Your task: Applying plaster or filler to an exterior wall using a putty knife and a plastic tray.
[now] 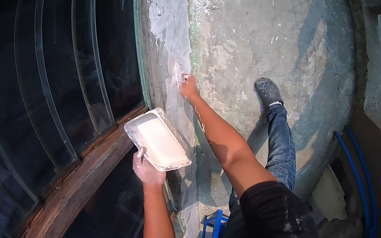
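Observation:
My left hand [149,169] grips a shallow rectangular tray [177,162] by its near side, the thumb up at the rim. A smooth white paste, like plaster or putty, fills the middle of the tray, and its rim is smeared. Farther ahead, my right hand [189,87] is closed against the narrow grey-white coated wall strip [169,11]. Wet-looking white paste lies around its fingers. Whatever the fingers hold is too small and hidden to name. White splashes dot my right forearm.
On the left are dark window panes [111,25] with metal bars and a reddish wooden rail [76,183]. Below lies a worn concrete floor [240,38], with my grey clog [268,90] on it. A blue plastic stool [214,228] stands near me; blue pipes [360,191] curve at right.

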`<state>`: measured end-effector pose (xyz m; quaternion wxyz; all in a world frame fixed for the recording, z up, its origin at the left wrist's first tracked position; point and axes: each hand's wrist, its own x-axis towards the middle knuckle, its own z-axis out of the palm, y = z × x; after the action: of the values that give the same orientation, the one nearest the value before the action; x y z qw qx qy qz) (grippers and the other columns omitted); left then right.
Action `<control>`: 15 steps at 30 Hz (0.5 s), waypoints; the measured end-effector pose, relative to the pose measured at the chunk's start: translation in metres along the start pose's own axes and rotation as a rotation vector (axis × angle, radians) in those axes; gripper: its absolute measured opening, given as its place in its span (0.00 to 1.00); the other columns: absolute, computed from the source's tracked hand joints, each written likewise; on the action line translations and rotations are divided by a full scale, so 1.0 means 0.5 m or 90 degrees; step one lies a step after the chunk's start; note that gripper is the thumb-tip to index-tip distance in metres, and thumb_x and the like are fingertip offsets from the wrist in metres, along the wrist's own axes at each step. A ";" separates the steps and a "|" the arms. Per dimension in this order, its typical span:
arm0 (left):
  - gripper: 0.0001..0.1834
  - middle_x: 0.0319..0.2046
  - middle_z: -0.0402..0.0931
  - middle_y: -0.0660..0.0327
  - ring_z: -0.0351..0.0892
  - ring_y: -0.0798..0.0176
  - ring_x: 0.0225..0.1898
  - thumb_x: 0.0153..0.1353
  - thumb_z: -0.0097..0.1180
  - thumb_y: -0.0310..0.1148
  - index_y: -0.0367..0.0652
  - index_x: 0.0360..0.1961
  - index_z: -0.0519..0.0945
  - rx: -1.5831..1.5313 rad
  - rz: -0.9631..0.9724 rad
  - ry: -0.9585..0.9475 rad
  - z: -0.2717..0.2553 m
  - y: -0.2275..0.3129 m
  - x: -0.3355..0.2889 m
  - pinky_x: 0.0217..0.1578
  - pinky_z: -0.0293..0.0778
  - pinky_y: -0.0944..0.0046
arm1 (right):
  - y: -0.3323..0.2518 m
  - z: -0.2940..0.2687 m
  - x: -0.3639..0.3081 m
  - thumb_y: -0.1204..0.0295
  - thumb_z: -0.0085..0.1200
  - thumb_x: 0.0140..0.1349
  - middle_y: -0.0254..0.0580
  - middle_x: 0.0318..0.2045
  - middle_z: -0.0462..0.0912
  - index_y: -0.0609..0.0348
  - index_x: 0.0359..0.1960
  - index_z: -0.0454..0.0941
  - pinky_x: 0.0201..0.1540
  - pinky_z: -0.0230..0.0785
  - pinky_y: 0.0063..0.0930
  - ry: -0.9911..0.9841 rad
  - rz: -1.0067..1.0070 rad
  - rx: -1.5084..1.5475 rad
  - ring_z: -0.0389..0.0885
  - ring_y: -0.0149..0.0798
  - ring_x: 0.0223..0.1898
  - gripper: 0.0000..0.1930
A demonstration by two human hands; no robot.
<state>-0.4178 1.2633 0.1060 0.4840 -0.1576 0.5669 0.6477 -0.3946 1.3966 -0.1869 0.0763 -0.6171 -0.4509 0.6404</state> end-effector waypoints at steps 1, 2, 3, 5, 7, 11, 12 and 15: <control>0.29 0.59 0.72 0.53 0.71 0.49 0.61 0.63 0.48 0.42 0.37 0.62 0.69 0.013 0.028 0.027 -0.026 0.013 -0.001 0.63 0.64 0.48 | -0.041 0.029 -0.046 0.68 0.53 0.59 0.66 0.48 0.76 0.67 0.51 0.69 0.56 0.67 0.50 -0.024 -0.018 -0.020 0.75 0.62 0.53 0.21; 0.30 0.59 0.72 0.53 0.70 0.49 0.61 0.63 0.48 0.43 0.37 0.62 0.69 0.024 0.058 0.054 -0.042 0.033 -0.010 0.63 0.64 0.47 | -0.084 0.050 -0.096 0.69 0.53 0.59 0.66 0.48 0.76 0.67 0.51 0.69 0.56 0.67 0.51 -0.048 -0.038 -0.041 0.75 0.62 0.53 0.20; 0.30 0.59 0.72 0.53 0.70 0.49 0.61 0.63 0.48 0.43 0.37 0.62 0.69 0.032 0.054 0.056 -0.042 0.053 -0.022 0.63 0.64 0.47 | -0.111 0.061 -0.154 0.70 0.55 0.56 0.63 0.44 0.79 0.63 0.50 0.74 0.54 0.70 0.49 -0.051 -0.100 -0.098 0.78 0.60 0.49 0.20; 0.30 0.59 0.72 0.53 0.70 0.49 0.62 0.63 0.49 0.43 0.37 0.63 0.68 0.047 0.074 0.034 -0.025 0.076 -0.045 0.64 0.64 0.47 | -0.111 0.052 -0.248 0.71 0.57 0.56 0.61 0.40 0.82 0.60 0.51 0.78 0.52 0.72 0.48 -0.097 -0.202 -0.132 0.81 0.58 0.46 0.20; 0.31 0.60 0.71 0.53 0.69 0.49 0.62 0.63 0.49 0.43 0.37 0.64 0.67 0.029 0.073 0.007 -0.009 0.086 -0.047 0.64 0.64 0.47 | -0.074 0.010 -0.254 0.70 0.56 0.58 0.62 0.42 0.81 0.61 0.53 0.77 0.53 0.71 0.48 -0.137 -0.257 -0.105 0.80 0.59 0.47 0.21; 0.31 0.61 0.70 0.53 0.69 0.49 0.62 0.62 0.50 0.42 0.38 0.64 0.66 0.018 0.072 0.009 0.012 0.075 -0.029 0.64 0.64 0.47 | 0.003 -0.051 -0.160 0.68 0.52 0.65 0.65 0.47 0.77 0.62 0.55 0.74 0.56 0.68 0.47 -0.083 -0.317 0.019 0.77 0.61 0.51 0.19; 0.31 0.61 0.70 0.53 0.69 0.49 0.62 0.62 0.49 0.42 0.37 0.64 0.66 0.017 0.064 0.005 0.028 0.068 -0.019 0.64 0.64 0.47 | -0.004 -0.063 -0.114 0.68 0.50 0.67 0.64 0.49 0.76 0.60 0.56 0.73 0.57 0.67 0.46 -0.027 -0.248 0.069 0.75 0.61 0.53 0.18; 0.30 0.61 0.70 0.53 0.70 0.48 0.62 0.63 0.47 0.41 0.37 0.64 0.67 -0.010 0.046 0.010 0.059 0.035 0.008 0.64 0.64 0.47 | -0.056 -0.104 0.033 0.66 0.54 0.66 0.62 0.47 0.78 0.66 0.53 0.74 0.57 0.67 0.44 0.039 -0.172 0.125 0.77 0.57 0.51 0.19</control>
<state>-0.4236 1.2932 0.1224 0.4546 -0.1457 0.5711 0.6678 -0.3667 1.4487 -0.1710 0.2356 -0.5595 -0.4626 0.6461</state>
